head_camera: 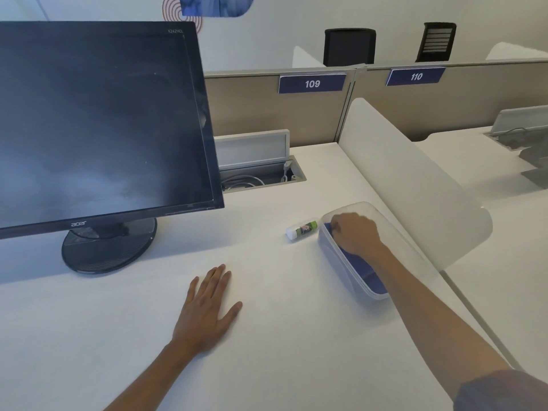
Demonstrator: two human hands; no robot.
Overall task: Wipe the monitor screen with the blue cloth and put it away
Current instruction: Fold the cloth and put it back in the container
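Left hand (207, 310): lower centre of frame, flat on the white desk (103, 336), fingers straight, holding nothing.
Right hand (354, 232): inside the clear plastic container (335, 253), fingers curled onto the blue cloth (363, 269).
Blue cloth: lying in the container, right of centre.
Acer monitor (98, 123): upper left, screen dark.
Small bottle (302, 229): on its side, just left of the container.

Bare forearms, grey sleeve (504, 390) at right

Monitor (100, 123): black, screen dark and showing faint smears, standing upright on its round base at your 10 o'clock. Blue cloth (363, 269): lying spread flat inside the clear plastic container (341, 259) at your 2 o'clock, its far end sitting hidden under your hand.
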